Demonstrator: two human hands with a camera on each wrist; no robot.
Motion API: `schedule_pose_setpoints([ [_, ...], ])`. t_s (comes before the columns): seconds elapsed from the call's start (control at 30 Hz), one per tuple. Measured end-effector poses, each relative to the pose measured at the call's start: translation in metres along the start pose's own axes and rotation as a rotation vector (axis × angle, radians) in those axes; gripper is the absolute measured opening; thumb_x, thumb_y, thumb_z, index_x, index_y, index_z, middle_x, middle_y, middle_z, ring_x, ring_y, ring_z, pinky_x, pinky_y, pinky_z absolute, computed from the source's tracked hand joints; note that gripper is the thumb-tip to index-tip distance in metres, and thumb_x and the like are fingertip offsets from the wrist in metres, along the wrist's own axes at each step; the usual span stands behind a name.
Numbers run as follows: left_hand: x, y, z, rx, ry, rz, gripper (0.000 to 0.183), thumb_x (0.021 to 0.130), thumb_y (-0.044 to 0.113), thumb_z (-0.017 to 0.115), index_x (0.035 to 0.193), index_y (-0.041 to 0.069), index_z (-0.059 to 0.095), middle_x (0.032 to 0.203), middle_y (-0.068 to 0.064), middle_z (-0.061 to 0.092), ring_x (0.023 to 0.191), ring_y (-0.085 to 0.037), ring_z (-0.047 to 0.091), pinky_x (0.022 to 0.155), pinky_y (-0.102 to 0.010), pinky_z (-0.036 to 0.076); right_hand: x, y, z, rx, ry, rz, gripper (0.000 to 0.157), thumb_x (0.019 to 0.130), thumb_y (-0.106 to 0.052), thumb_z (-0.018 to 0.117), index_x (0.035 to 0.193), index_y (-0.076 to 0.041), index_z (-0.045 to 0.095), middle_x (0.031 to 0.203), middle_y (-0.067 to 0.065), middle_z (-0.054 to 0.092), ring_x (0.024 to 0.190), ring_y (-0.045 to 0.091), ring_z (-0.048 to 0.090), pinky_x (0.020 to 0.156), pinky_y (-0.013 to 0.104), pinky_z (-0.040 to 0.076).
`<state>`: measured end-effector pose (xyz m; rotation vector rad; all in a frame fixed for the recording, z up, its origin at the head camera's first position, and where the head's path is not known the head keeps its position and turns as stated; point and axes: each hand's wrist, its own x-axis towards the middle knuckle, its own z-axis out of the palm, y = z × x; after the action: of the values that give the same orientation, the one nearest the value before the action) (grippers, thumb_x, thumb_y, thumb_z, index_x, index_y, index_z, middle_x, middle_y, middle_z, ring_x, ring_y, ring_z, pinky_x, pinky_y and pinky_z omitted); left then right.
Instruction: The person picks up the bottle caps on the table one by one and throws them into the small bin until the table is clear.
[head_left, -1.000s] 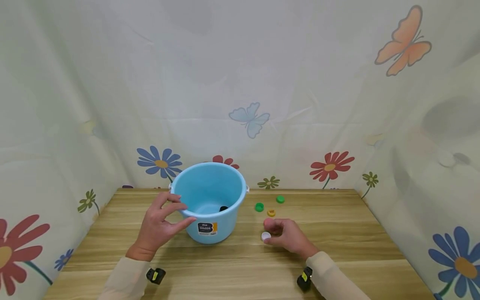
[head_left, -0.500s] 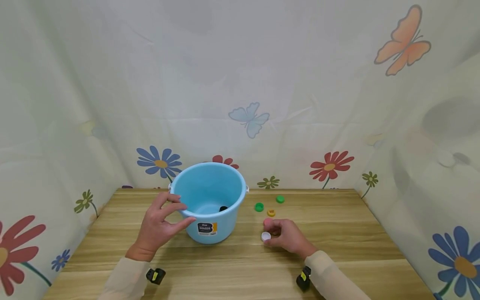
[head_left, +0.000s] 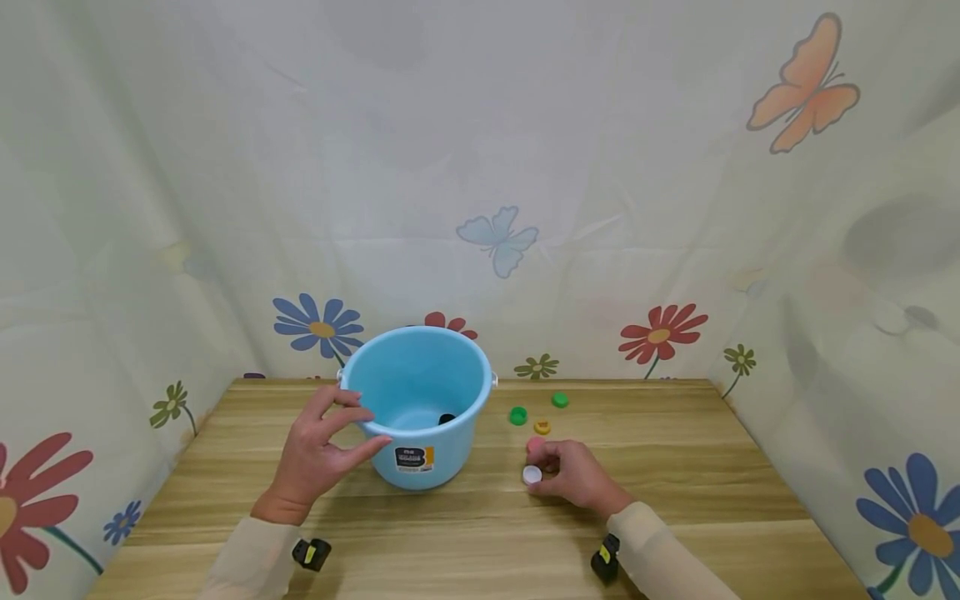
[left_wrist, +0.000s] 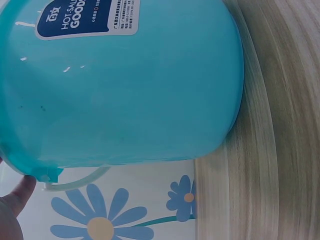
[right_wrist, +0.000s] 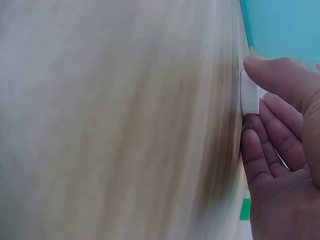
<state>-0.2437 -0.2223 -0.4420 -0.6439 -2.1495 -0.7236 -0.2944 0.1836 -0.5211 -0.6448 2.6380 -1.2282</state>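
A light blue bucket [head_left: 456,450] stands on the wooden table, with a small black thing [head_left: 446,418] lying inside. My left hand [head_left: 318,446] holds the near left of its rim, thumb outside and fingers over the edge. Between the thumb and fingers of my right hand [head_left: 577,475] is a white bottle cap [head_left: 532,475], pinched low at the tabletop. In the right wrist view the white cap [right_wrist: 249,95] stands out side-on between them. A pink cap [head_left: 536,444] sits right by the right index finger, partly covered by it.
Beyond the right hand lie a yellow cap [head_left: 542,427], a green cap [head_left: 518,415] and another green cap [head_left: 560,400]. Flower-printed curtain [head_left: 405,192] closes off the back and both sides of the table [head_left: 465,550].
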Motion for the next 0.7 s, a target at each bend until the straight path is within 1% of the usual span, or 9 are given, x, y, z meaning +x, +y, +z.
schedule_pose_setpoints([
  [0.07, -0.0003, -0.0005, 0.0004, 0.0, 0.002, 0.002, 0.038, 0.063, 0.029, 0.098, 0.093, 0.019, 0.077, 0.111, -0.006, 0.061, 0.118, -0.028, 0.06, 0.109, -0.025, 0.046, 0.0002, -0.0016, 0.0001, -0.015, -0.002, -0.002, 0.029, 0.079, -0.012, 0.089, 0.104, -0.01, 0.074, 0.102, 0.001, 0.073, 0.092, 0.015, 0.065, 0.08, 0.029, 0.06],
  [0.13, -0.0003, -0.0009, 0.0007, -0.004, 0.005, 0.003, 0.039, 0.062, 0.028, 0.099, 0.093, 0.019, 0.077, 0.111, -0.006, 0.061, 0.118, -0.028, 0.06, 0.11, -0.022, 0.045, 0.0007, -0.003, 0.0004, -0.027, -0.001, 0.004, 0.029, 0.079, -0.011, 0.088, 0.104, -0.01, 0.074, 0.103, 0.0, 0.072, 0.092, 0.015, 0.064, 0.08, 0.027, 0.059],
  [0.27, -0.0002, -0.0014, 0.0011, -0.008, 0.003, 0.002, 0.039, 0.061, 0.027, 0.099, 0.092, 0.018, 0.077, 0.11, -0.006, 0.061, 0.118, -0.031, 0.06, 0.104, -0.034, 0.054, 0.0015, -0.0035, 0.0007, -0.051, 0.008, 0.002, 0.028, 0.079, -0.011, 0.088, 0.103, -0.01, 0.074, 0.102, 0.0, 0.072, 0.091, 0.016, 0.063, 0.078, 0.025, 0.058],
  [0.37, -0.0003, -0.002, 0.0012, -0.006, 0.006, 0.006, 0.039, 0.061, 0.028, 0.099, 0.092, 0.018, 0.077, 0.11, -0.006, 0.061, 0.118, -0.031, 0.061, 0.102, -0.04, 0.055, 0.0014, -0.0035, 0.0007, -0.055, 0.01, 0.006, 0.027, 0.079, -0.011, 0.088, 0.103, -0.01, 0.074, 0.101, 0.0, 0.072, 0.091, 0.015, 0.063, 0.077, 0.024, 0.057],
  [0.43, -0.0005, -0.0026, 0.0015, -0.01, 0.014, 0.018, 0.038, 0.064, 0.033, 0.098, 0.093, 0.018, 0.077, 0.11, -0.006, 0.061, 0.117, -0.03, 0.061, 0.107, -0.028, 0.05, 0.0016, -0.0032, 0.0009, -0.053, 0.009, 0.009, 0.027, 0.079, -0.011, 0.088, 0.103, -0.01, 0.074, 0.101, 0.0, 0.072, 0.091, 0.015, 0.063, 0.076, 0.023, 0.057],
  [0.5, -0.0008, -0.0034, 0.0018, -0.015, 0.021, 0.026, 0.037, 0.068, 0.039, 0.095, 0.093, 0.019, 0.077, 0.11, -0.006, 0.062, 0.117, -0.028, 0.061, 0.111, -0.016, 0.041, 0.0017, -0.0027, 0.0012, -0.044, 0.007, 0.012, 0.027, 0.079, -0.012, 0.088, 0.102, -0.011, 0.074, 0.101, 0.0, 0.072, 0.09, 0.015, 0.063, 0.076, 0.022, 0.057],
  [0.53, -0.0009, -0.0036, 0.002, -0.018, 0.023, 0.029, 0.036, 0.07, 0.041, 0.094, 0.093, 0.019, 0.077, 0.11, -0.006, 0.062, 0.117, -0.027, 0.06, 0.111, -0.012, 0.038, 0.0017, -0.0023, 0.0013, -0.037, 0.006, 0.012, 0.027, 0.079, -0.012, 0.088, 0.102, -0.011, 0.074, 0.1, 0.001, 0.072, 0.09, 0.015, 0.063, 0.076, 0.022, 0.057],
  [0.6, -0.0011, -0.0039, 0.0024, -0.021, 0.023, 0.029, 0.036, 0.07, 0.042, 0.094, 0.092, 0.019, 0.077, 0.11, -0.006, 0.062, 0.116, -0.027, 0.06, 0.111, -0.009, 0.035, 0.0017, -0.0013, 0.0015, -0.024, 0.003, 0.009, 0.026, 0.079, -0.012, 0.088, 0.101, -0.011, 0.074, 0.1, 0.0, 0.072, 0.09, 0.015, 0.064, 0.076, 0.022, 0.057],
  [0.7, -0.0014, -0.0041, 0.0027, -0.018, 0.02, 0.024, 0.037, 0.067, 0.036, 0.096, 0.092, 0.019, 0.077, 0.11, -0.006, 0.062, 0.116, -0.026, 0.06, 0.111, -0.01, 0.035, 0.0013, 0.0004, 0.0018, -0.008, 0.001, -0.003, 0.026, 0.08, -0.013, 0.088, 0.101, -0.011, 0.074, 0.099, 0.0, 0.072, 0.09, 0.015, 0.065, 0.077, 0.022, 0.058],
])
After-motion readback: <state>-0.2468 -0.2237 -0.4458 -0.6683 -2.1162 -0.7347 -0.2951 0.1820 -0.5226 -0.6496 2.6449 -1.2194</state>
